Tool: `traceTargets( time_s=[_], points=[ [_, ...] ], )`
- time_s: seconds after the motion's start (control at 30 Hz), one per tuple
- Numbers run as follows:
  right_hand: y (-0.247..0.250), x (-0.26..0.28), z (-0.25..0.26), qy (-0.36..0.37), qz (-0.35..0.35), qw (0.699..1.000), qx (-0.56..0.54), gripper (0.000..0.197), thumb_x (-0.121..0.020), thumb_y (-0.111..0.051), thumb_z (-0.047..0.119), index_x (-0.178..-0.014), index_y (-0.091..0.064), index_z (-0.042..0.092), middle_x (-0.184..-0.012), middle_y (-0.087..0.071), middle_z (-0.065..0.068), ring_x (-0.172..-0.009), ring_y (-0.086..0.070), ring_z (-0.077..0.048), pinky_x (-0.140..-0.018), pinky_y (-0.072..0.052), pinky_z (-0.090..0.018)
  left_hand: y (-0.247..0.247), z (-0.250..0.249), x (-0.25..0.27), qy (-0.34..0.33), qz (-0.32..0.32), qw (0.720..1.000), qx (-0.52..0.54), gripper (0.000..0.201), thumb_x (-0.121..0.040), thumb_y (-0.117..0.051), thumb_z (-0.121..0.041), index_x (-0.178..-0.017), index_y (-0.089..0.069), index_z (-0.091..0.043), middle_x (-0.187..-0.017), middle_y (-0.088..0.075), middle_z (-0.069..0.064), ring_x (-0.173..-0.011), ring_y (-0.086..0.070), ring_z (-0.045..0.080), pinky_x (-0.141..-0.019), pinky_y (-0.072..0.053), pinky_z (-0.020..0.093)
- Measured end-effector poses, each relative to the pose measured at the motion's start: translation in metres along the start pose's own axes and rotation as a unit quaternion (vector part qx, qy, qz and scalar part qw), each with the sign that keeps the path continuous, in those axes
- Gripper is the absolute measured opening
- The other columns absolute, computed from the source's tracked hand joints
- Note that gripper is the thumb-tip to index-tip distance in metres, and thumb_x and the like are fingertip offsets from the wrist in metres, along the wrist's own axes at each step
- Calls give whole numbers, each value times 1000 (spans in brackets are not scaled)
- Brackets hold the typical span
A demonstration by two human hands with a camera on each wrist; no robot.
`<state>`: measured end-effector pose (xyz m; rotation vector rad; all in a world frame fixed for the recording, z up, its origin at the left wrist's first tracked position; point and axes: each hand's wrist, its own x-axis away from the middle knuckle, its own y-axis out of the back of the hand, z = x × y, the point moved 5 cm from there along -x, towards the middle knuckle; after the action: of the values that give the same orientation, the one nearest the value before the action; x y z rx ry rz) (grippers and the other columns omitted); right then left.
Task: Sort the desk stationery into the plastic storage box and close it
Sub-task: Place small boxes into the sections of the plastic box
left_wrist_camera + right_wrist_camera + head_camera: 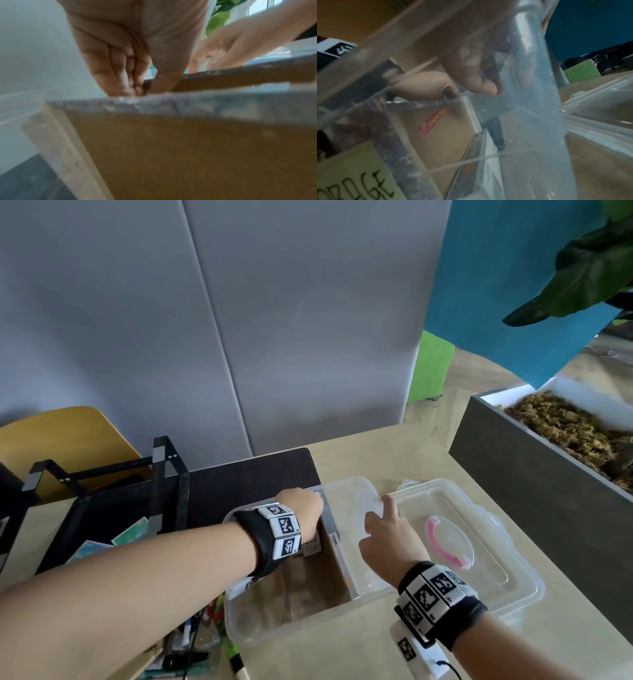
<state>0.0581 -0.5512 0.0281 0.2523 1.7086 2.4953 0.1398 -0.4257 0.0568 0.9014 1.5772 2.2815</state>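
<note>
Reaching across from the near left, the left hand [303, 513] hangs over the far end of the clear plastic storage box [239, 631], wrist bent down, fingers [109, 73] pressed together and meeting the thumb in a pinch on the top edge of a brown card-faced item [188, 155] that stands upright inside the box; the left wrist view shows that edge caught between fingertips and thumb, though blur hides what the item is; the right hand [387, 537] sits over the right side of the box, forearm coming up from the near right, index finger stretched toward the box's far rim, the other fingers loosely curled, and whether they touch the rim I cannot tell; the transparent lid [496, 559] with its pink handle [442, 542] lies flat on the desk just right of the box; loose pens and cards [191, 642] lie on the desk at the box's near-left corner.
</note>
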Motion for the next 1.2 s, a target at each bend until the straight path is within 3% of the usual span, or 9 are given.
traceTargets(
  time_s=[0.17, 0.23, 0.3, 0.37, 0.47, 0.67, 0.87, 1.0, 1.2],
  points=[
    [1, -3, -1, 2, 1, 1000, -3, 20, -83, -44, 11, -100, -53, 9, -130, -29, -9, -82, -37, -20, -70, -34, -23, -2, -3, -7, -13, 19, 1000, -4, 14, -84, -56, -2, -96, -63, -6, -87, -64, 8, -79, -62, 28, -61, -44, 31],
    [1, -3, 0, 5, -2, 1000, -2, 18, -84, -44, 11, -99, -53, 8, -130, -29, -9, -81, -37, -20, -69, -33, -23, -6, 2, -10, -11, 29, 999, 34, 5, -84, -57, -6, -85, -59, -10, -78, -58, 5, -71, -58, 25, -60, -46, 31],
    [0, -2, -1, 8, -6, 1000, 1, 19, -84, -44, 12, -99, -54, 8, -129, -30, -9, -82, -37, -20, -69, -32, -22, -9, 8, -12, -7, 39, 997, 60, 13, -84, -57, -9, -74, -50, -13, -75, -56, 4, -70, -57, 24, -61, -46, 30],
    [-1, -2, -1, 9, -12, 1000, 6, 19, -84, -45, 13, -99, -55, 8, -129, -30, -9, -83, -38, -20, -69, -32, -23, -8, 12, -12, -19, 42, 997, 66, 4, -84, -58, -12, -80, -58, -11, -82, -61, 8, -71, -57, 24, -61, -46, 29],
    [-2, -3, -2, 8, -17, 1000, 12, 19, -84, -46, 14, -99, -55, 8, -129, -31, -9, -81, -35, -19, -68, -32, -23, -18, 15, -10, -61, 84, 992, 73, 18, -79, -64, -15, -94, -72, -11, -91, -67, 6, -78, -61, 24, -63, -50, 29],
    [-3, -3, -2, 10, -16, 1000, 21, 18, -84, -46, 15, -98, -56, 9, -133, -29, -10, -79, -38, -19, -66, -33, -23, -32, 15, -3, -110, 137, 979, 105, 33, -80, -65, -17, -113, -70, -23, -106, -66, 3, -96, -62, 23, -72, -47, 25],
    [-3, -3, -2, 9, -13, 1000, 21, 16, -84, -46, 14, -95, -55, 8, -133, -29, -11, -82, -43, -21, -67, -38, -24, -24, 19, -5, -59, 81, 989, 104, 25, -83, -60, -13, -107, -69, -14, -100, -69, 7, -81, -60, 22, -66, -49, 28],
    [-4, -3, -2, 6, -12, 1000, 26, 18, -84, -46, 15, -97, -56, 8, -134, -28, -11, -92, -52, -25, -70, -44, -26, -24, 17, -7, -59, 93, 987, 115, 22, -80, -64, -17, -101, -71, -16, -97, -70, 5, -84, -63, 21, -75, -54, 31],
    [-5, -5, -3, -1, -11, 1000, 29, 19, -84, -46, 15, -98, -57, 8, -133, -30, -10, -94, -52, -25, -72, -44, -26, -31, 8, -6, -86, 139, 984, 66, 28, -79, -68, -21, -105, -73, -12, -99, -69, 5, -81, -60, 21, -67, -47, 28]
  ],
)
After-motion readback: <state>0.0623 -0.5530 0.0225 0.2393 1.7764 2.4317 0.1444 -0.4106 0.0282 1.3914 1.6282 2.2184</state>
